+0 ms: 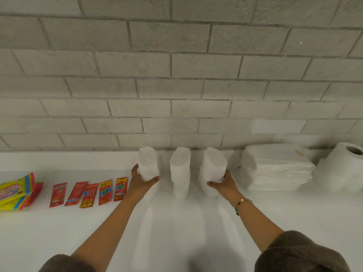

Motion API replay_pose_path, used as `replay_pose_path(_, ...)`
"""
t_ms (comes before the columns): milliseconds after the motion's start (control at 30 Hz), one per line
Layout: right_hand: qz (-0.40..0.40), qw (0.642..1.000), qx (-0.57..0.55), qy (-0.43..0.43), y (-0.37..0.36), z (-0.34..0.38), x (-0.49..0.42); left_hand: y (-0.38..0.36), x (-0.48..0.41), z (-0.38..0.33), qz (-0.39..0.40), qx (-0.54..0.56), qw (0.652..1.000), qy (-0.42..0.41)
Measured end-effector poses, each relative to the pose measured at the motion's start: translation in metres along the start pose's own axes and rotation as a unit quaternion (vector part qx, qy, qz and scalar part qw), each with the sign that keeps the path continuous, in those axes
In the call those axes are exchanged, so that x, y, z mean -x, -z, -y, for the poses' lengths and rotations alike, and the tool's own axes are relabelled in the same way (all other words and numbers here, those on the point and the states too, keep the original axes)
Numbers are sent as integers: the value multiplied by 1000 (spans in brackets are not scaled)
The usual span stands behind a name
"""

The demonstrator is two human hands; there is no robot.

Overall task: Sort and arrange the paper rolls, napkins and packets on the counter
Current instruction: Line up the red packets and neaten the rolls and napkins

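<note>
Nearest, white counter (176, 232); left of the middle roll (180, 171), left hand (140, 183) curled round the left roll (147, 165); right of it, right hand (224, 184) curled round the right roll (214, 169); all three upright, long axes vertical, apart, each hand on its roll's outer near side; farther left, red packets (88, 193) lying flat; farther right, napkin packs (275, 169), toilet roll (341, 165); behind, brick wall (176, 75).

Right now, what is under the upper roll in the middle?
Under the upper roll stands another white roll on the counter; where they meet is covered.
</note>
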State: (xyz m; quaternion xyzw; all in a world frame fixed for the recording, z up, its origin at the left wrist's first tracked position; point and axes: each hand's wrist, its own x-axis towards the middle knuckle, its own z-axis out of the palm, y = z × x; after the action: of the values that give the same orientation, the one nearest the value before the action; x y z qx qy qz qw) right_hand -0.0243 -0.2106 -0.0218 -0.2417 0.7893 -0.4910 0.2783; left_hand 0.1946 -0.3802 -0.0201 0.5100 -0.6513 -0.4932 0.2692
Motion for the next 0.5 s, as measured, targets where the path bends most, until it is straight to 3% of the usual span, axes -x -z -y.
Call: replay_pose_path(500, 6, 999, -23, 34, -24, 21, 13, -45, 0, -5, 111, 31, 993, -34)
